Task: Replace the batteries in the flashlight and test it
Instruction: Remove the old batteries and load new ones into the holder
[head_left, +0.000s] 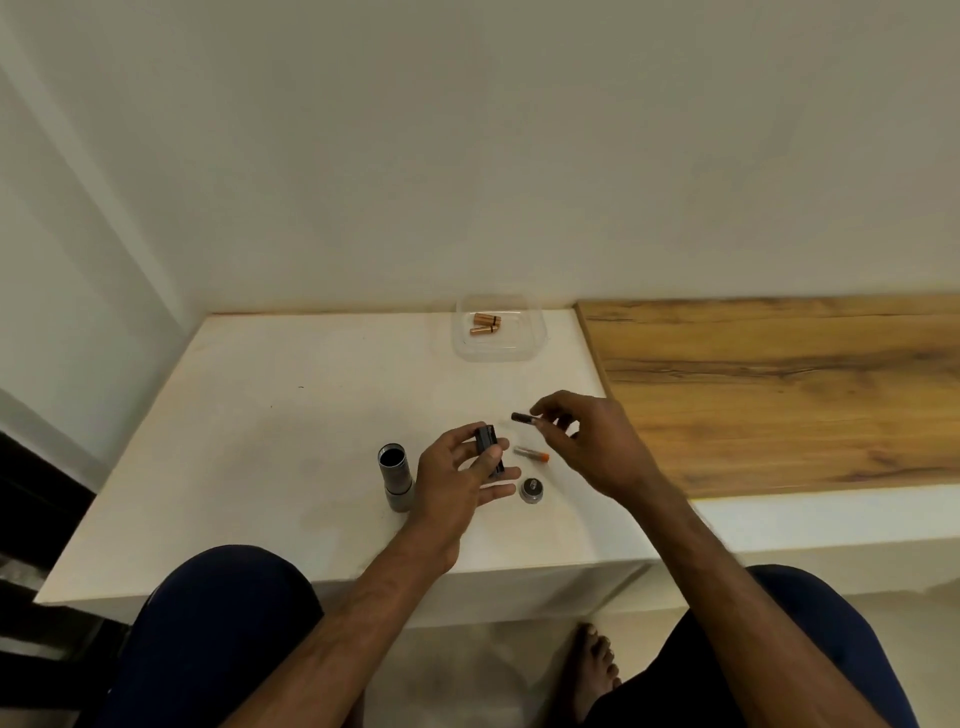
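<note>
Looking down through the head view, finds the left grip (462, 480) curled round a black battery carrier (489, 448), held just above the white desk (260, 441) and turned toward the other hand, probably to keep its slots reachable. Finds the right grip (597, 447) pinching a dark battery (522, 417) by one end, close to the carrier yet apart from it. Judges it a spent cell, given another cell with an orange end (531, 454) lying flat on the desk just beside the carrier, and copper-coloured fresh batteries (485, 323) lying in a clear tub (498, 353) near the back wall. Shows the flashlight body (395, 475) standing upright, open end up, just left of the left grip, likely so the carrier can drop straight back in. Shows its end cap (531, 490) resting on the desk near the orange-ended cell, just beside the left fingertips. Offers open desk between the hands and the tub for a reach forward. Calls for care at the sides: upright body near the left wrist and easily toppled, round cells free to roll, desk front edge close to the knees, wooden ledge (779, 389) adjoining on the right.
</note>
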